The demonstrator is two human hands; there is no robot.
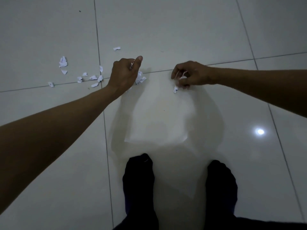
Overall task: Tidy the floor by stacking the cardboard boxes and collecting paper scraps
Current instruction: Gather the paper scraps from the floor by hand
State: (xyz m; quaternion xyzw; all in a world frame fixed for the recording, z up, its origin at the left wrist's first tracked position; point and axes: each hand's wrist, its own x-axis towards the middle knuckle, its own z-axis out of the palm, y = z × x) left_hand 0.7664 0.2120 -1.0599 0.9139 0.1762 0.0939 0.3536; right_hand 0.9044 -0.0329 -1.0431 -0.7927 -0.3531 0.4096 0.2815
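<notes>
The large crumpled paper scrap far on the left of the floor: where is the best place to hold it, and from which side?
Pinch the large crumpled scrap by its raised folds, coming straight down from above. It lies loose on the tile floor, apart from other scraps, and its creases stand up enough for fingertips. The left hand is probably nearer.

Paper scraps [93, 78] lie on the floor [182, 30], left of a sheet [159, 113].
</notes>
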